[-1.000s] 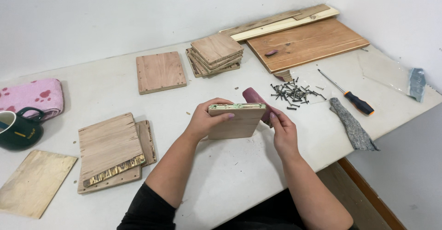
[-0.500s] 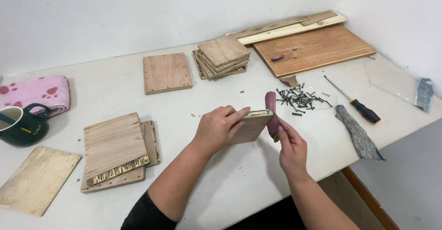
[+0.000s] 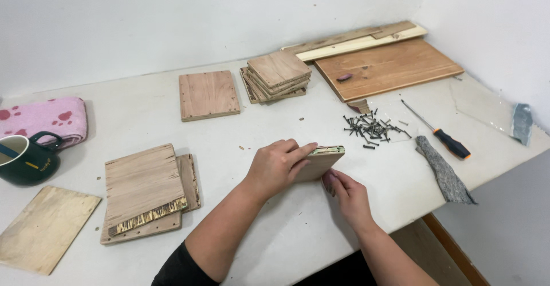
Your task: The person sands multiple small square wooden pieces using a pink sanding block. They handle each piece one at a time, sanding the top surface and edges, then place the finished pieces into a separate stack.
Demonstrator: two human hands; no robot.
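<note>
Left hand (image 3: 275,166): fingers are curling over the top of a small wooden board (image 3: 318,161), gripping it and holding it tilted just above the desk (image 3: 286,229), near the front edge. The board's raised edge is showing a greenish, rough strip.

Right hand (image 3: 348,196): it is sitting just below and beside the board, fingers bent under its lower edge; whether they are closing on anything cannot be told.

Lying nearby on the desk:
- a heap of dark screws (image 3: 371,128), just beyond the board;
- a screwdriver (image 3: 440,132) with an orange and black handle, right of the screws;
- a grey cloth (image 3: 442,169), beside the screwdriver;
- a stack of square wooden boards (image 3: 277,75), further back;
- a single square board (image 3: 208,95), left of the stack;
- a large plank (image 3: 387,67) with thin strips behind it, in the far right corner;
- two overlapping worn boards (image 3: 144,190), left of the person's arm;
- a thin pale sheet (image 3: 43,227), at the near left;
- a dark green mug (image 3: 25,159) and a pink towel (image 3: 43,119), at the far left.
</note>
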